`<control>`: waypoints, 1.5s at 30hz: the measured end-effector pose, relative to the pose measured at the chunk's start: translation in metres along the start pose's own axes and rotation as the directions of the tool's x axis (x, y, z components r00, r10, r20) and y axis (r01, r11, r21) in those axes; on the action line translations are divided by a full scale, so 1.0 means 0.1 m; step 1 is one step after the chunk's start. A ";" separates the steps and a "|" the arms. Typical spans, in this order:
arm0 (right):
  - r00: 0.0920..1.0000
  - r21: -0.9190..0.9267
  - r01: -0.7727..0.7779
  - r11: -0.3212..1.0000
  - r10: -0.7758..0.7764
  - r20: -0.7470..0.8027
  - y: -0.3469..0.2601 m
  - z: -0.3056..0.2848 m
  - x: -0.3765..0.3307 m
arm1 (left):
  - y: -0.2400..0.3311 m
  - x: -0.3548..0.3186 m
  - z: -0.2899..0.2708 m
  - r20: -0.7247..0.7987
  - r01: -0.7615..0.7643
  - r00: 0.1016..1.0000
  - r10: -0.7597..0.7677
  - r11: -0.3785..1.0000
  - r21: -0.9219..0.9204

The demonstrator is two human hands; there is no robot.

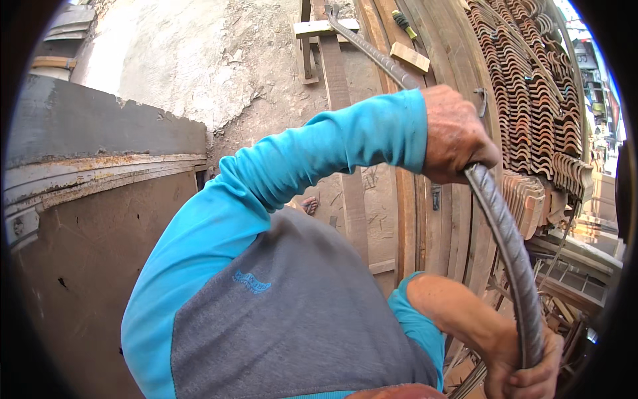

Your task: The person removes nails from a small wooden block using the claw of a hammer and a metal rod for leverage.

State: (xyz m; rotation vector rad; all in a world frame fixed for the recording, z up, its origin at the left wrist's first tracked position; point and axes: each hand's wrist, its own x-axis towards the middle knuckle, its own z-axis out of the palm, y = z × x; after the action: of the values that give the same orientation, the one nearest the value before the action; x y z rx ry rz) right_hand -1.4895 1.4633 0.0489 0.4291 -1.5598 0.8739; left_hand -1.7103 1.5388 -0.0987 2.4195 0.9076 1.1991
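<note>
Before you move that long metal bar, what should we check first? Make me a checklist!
1. Left hand wrapped around the metal bar: ok.
2. Right hand gripping its near end: ok.
3. Forked end wedged firmly at the pale crosspiece: cannot tell.
4. Hands covered: not ok, both are bare.
5. Pale wood block well away from the bar: not ok, it looks close beside it.
6. Both feet steady: cannot tell, only one foot shows.

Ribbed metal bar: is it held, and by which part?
Yes: the left hand grips the bar partway along its length; the right hand grips its near end.
</note>
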 end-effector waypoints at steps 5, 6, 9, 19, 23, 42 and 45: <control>0.966 -0.070 0.221 0.973 -0.228 -0.121 -0.28 0.07 -0.73 | 0.12 -0.21 0.53 -0.009 -0.012 1.000 0.012 1.000 0.008; 0.948 -0.066 0.265 0.962 -0.273 -0.164 -0.26 0.08 -0.84 | 0.13 -0.23 0.58 -0.016 -0.014 1.000 0.014 1.000 0.026; 0.919 -0.292 0.232 0.928 -0.307 -0.246 -0.64 -0.04 -1.29 | 0.23 -0.30 0.68 0.038 -0.022 0.999 0.023 1.000 -0.012; 0.266 -0.168 -0.571 0.803 -0.012 -0.964 -1.05 0.57 -2.70 | 0.01 -0.89 1.51 0.372 -0.136 0.921 0.114 0.990 0.034; 0.219 -0.119 -0.390 0.913 -0.033 -0.975 -1.01 0.85 -2.92 | -0.07 -1.11 1.39 0.456 -0.112 0.876 0.156 0.986 -0.121; -0.057 -0.351 -0.193 0.916 -0.368 -0.928 -0.66 1.57 -4.07 | -5.01 -2.06 -0.37 -0.322 0.621 0.769 -0.552 0.765 0.173; -0.145 -0.351 -0.236 0.906 -0.390 -0.909 -0.67 1.53 -4.22 | -5.30 -2.09 -0.36 -0.077 0.643 0.764 -0.641 0.743 0.187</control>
State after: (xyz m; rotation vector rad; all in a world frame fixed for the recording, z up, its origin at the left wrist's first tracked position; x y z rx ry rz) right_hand -1.4628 1.2199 -0.3335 -0.5172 -0.0566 0.4001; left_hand -2.0499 1.8040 -0.4731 1.9342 1.7560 0.8694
